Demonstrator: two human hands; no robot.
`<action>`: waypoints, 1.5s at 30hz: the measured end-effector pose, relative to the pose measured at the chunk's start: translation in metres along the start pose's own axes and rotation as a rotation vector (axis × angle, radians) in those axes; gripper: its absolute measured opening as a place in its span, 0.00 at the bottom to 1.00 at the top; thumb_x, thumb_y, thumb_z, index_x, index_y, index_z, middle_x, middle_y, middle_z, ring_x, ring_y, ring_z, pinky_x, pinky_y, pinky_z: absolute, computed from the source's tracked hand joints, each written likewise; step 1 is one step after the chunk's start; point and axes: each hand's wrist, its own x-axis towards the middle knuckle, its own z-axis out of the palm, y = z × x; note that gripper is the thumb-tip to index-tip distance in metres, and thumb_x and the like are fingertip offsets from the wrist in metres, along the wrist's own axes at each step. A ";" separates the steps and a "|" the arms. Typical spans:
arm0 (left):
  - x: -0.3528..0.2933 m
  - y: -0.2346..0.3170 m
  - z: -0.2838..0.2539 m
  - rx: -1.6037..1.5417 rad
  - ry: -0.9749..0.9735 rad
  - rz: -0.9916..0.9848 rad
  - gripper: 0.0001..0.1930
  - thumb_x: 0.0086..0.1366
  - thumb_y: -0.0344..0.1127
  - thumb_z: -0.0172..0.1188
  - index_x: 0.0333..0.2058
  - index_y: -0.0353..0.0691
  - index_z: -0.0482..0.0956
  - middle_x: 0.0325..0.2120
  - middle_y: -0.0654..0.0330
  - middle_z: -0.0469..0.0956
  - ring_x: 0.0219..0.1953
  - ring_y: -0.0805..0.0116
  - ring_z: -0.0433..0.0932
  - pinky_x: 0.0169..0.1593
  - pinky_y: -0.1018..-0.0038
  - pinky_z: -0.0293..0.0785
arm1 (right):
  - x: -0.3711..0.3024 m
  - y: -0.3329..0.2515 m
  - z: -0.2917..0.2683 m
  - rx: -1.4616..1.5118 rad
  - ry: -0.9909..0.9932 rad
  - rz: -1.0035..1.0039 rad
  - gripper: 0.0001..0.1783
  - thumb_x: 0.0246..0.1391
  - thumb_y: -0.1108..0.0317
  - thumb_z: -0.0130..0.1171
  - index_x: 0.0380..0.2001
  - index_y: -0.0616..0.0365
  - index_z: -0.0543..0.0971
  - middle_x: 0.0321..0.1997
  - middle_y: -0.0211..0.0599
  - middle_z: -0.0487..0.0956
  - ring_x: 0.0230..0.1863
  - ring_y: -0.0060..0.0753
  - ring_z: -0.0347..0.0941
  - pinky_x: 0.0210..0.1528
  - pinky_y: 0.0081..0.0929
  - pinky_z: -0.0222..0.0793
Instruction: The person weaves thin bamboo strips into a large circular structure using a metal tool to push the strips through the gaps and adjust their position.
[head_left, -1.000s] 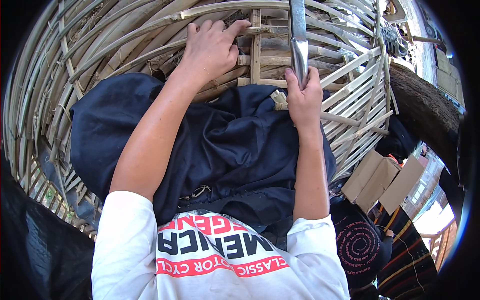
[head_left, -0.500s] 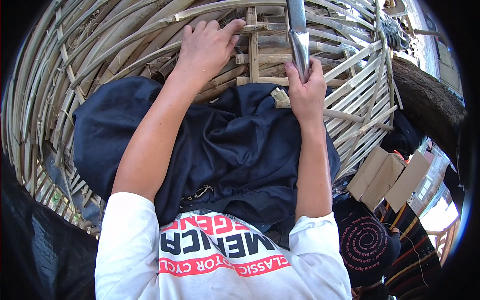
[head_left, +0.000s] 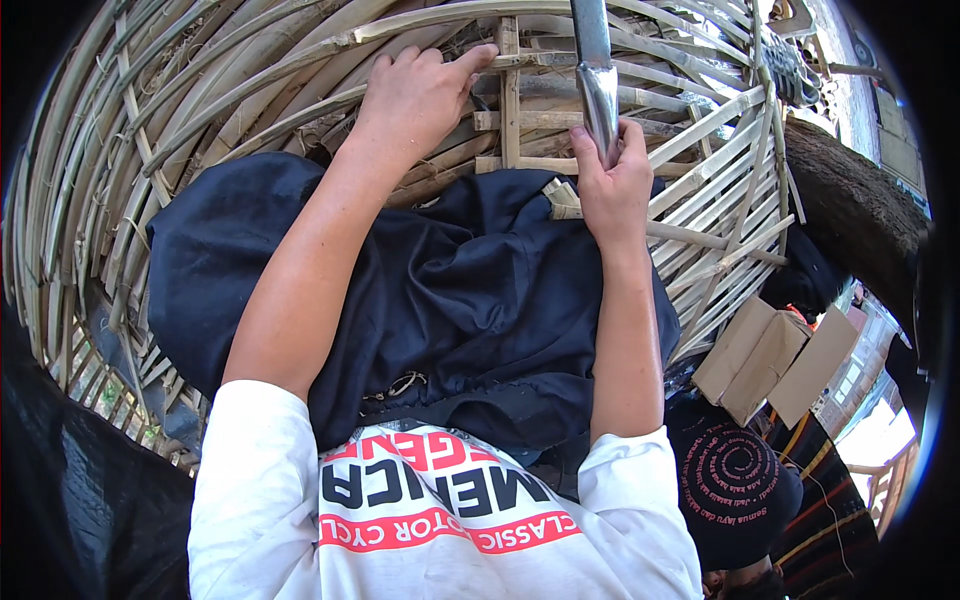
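Note:
My left hand [head_left: 412,100] rests palm down with its fingers curled over a bamboo slat [head_left: 540,59] of the woven lattice; its index finger stretches right along the slat. My right hand [head_left: 615,180] grips the tubular metal handle of a long steel tool [head_left: 592,50], which looks like a machete. The tool points away from me, and its far end runs out of the picture. Across my lap lies dark navy cloth [head_left: 440,290]. A short split bamboo piece [head_left: 562,198] lies beside my right wrist.
Curved bamboo strips [head_left: 220,90] surround my lap at the left and far side. To the right are a thick trunk [head_left: 850,190], an opened cardboard box [head_left: 750,350] and a person in black with a red spiral print [head_left: 735,480]. Black sheeting [head_left: 80,480] hangs lower left.
My left index finger has shifted slightly right along the slat. The person at the lower right has moved a little. My right hand and the tool look the same.

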 end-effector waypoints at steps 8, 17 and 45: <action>0.002 0.004 -0.002 0.031 -0.085 -0.040 0.21 0.69 0.39 0.51 0.60 0.59 0.71 0.30 0.54 0.77 0.36 0.54 0.80 0.38 0.58 0.76 | 0.001 0.000 -0.001 0.022 -0.002 0.008 0.23 0.55 0.56 0.64 0.41 0.67 0.74 0.29 0.52 0.81 0.32 0.46 0.81 0.39 0.36 0.74; 0.006 0.005 -0.002 -0.205 0.008 -0.005 0.19 0.65 0.31 0.56 0.55 0.48 0.70 0.35 0.52 0.76 0.37 0.49 0.79 0.39 0.57 0.78 | 0.001 -0.002 -0.003 0.036 -0.020 0.035 0.23 0.55 0.56 0.64 0.41 0.67 0.74 0.28 0.52 0.81 0.32 0.45 0.81 0.38 0.36 0.73; 0.003 -0.007 -0.002 -0.219 0.074 0.073 0.24 0.64 0.34 0.58 0.59 0.59 0.73 0.28 0.60 0.73 0.28 0.56 0.77 0.32 0.63 0.76 | -0.002 -0.003 -0.005 0.014 -0.091 -0.005 0.22 0.58 0.56 0.62 0.45 0.64 0.73 0.27 0.51 0.80 0.30 0.47 0.80 0.36 0.37 0.72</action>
